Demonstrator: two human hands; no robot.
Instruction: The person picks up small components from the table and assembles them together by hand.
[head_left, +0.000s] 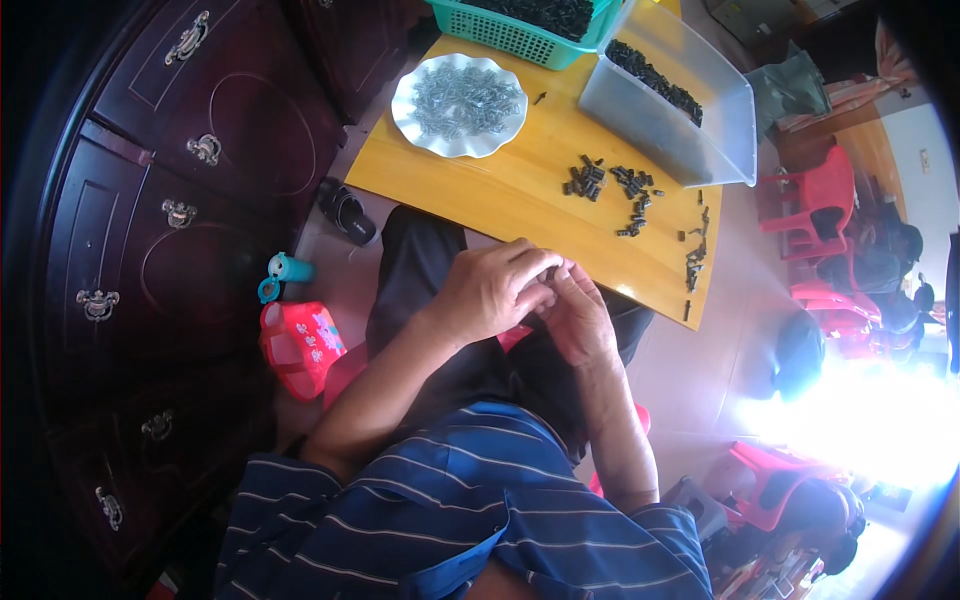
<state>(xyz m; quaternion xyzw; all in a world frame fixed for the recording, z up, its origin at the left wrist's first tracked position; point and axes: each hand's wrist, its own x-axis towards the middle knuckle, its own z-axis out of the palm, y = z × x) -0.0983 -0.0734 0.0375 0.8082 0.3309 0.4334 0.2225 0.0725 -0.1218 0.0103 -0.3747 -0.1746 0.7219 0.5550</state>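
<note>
My left hand (492, 292) and my right hand (582, 318) meet above my lap, just off the near edge of the yellow wooden table (450, 210). Fingers of both are pinched together around something small, mostly hidden between the fingertips. On the table beyond lie loose clusters of small black parts (586, 178), with a thin line of more black pieces (695, 258) along the right side. A white scalloped plate (402, 112) holds a heap of small, shiny, thin metal pieces (468, 95), which look like springs.
A green perforated basket (505, 35) and a translucent plastic bin (650, 135), both containing black parts, stand at the far side. Dark drawers (180, 160) rise on the left. A sandal (348, 212), turquoise bottle (290, 267) and red bag (302, 350) are on the floor. Red chairs (825, 200) stand right.
</note>
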